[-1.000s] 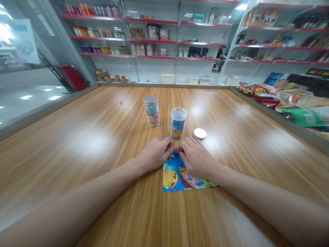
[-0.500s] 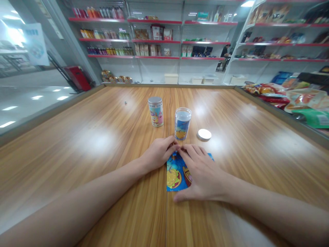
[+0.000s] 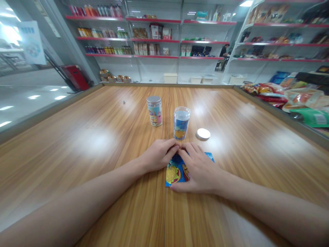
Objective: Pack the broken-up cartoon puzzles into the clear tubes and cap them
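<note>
A blue cartoon-printed sheet (image 3: pixel 174 173) lies flat on the wooden table (image 3: pixel 102 144) in front of me. My left hand (image 3: pixel 158 156) pinches the sheet's far left corner with curled fingers. My right hand (image 3: pixel 200 169) lies flat on the sheet with fingers stretched out, covering most of it. Just beyond my fingertips stands an open clear jar (image 3: pixel 181 123) with a blue printed lining. Its white lid (image 3: pixel 203 133) lies on the table to the right. A second jar (image 3: pixel 154 110), closed with a silver lid, stands further back left.
Packaged snacks (image 3: pixel 295 99) are piled along the table's right edge. Red-edged shelves (image 3: pixel 154 41) with goods line the back wall, and a person (image 3: pixel 221 55) sits far behind. A small dark speck (image 3: pixel 123 102) lies on the table at the far left.
My right hand has spread flat over the sheet and slid toward me, covering more of it. My left hand stays at the far corner.
</note>
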`<control>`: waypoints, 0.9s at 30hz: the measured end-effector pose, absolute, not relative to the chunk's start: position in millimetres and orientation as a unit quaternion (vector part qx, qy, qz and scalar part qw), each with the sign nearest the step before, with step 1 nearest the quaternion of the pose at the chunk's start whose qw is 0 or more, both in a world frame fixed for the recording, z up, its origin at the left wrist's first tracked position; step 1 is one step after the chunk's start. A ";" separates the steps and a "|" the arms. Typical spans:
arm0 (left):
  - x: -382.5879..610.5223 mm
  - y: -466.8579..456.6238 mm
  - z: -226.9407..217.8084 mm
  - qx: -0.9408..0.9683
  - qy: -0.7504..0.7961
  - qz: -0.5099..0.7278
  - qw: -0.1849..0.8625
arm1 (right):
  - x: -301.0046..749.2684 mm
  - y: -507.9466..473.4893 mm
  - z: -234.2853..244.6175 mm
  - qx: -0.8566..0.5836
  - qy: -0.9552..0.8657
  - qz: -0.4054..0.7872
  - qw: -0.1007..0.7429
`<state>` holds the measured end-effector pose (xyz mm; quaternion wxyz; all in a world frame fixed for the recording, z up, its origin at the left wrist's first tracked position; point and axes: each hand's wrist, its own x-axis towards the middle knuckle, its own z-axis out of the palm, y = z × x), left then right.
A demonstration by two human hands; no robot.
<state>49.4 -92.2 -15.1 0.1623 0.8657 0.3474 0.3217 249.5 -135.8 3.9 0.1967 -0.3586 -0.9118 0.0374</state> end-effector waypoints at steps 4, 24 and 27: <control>48.8 -93.2 -11.4 0.860 0.331 0.351 0.164 | 251.7 -133.6 7.8 -0.360 -0.907 0.071 0.209; 31.6 -89.5 -6.7 0.930 0.234 0.223 0.175 | 264.2 -130.9 2.1 -0.419 -0.891 0.020 0.173; 32.6 -88.3 -8.8 0.926 0.238 0.232 0.178 | 260.1 -129.3 -0.8 -0.422 -0.888 0.025 0.182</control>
